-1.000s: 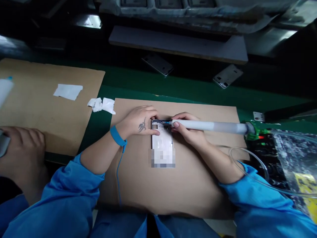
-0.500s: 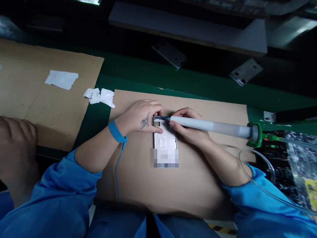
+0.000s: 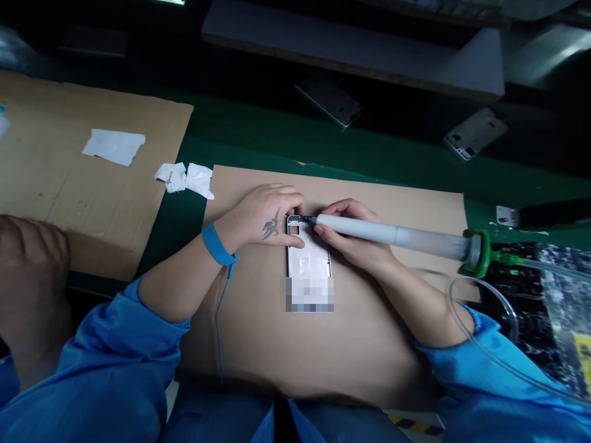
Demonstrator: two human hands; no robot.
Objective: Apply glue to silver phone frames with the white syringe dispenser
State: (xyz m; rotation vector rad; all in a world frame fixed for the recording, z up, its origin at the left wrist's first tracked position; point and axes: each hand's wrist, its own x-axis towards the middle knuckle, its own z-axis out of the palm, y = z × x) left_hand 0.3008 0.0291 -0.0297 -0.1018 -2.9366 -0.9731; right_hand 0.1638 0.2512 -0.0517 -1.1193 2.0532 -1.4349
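A white phone frame [image 3: 308, 261] lies on a brown cardboard sheet [image 3: 341, 344] in front of me. My left hand [image 3: 263, 216], with a blue wrist strap [image 3: 218, 245], presses down on the frame's top left corner, fingers curled over its edge. My right hand [image 3: 353, 240] grips a long grey dispensing syringe [image 3: 397, 235] like a pen. The syringe's blue tip touches the top edge of the frame. A green cap [image 3: 478, 252] and a clear hose [image 3: 489, 344] lead off the syringe's back end to the right.
Another person's hand [image 3: 30, 277] rests at the left on a second cardboard sheet [image 3: 69, 184] bearing a white paper piece [image 3: 113, 146]. Crumpled tissue [image 3: 184, 178] lies between the sheets. Two phone parts [image 3: 329, 100] [image 3: 475, 132] sit on the green belt beyond.
The view has shifted slightly. The syringe tip stays at the frame's top edge, and both hands hold nearly the same place as before.
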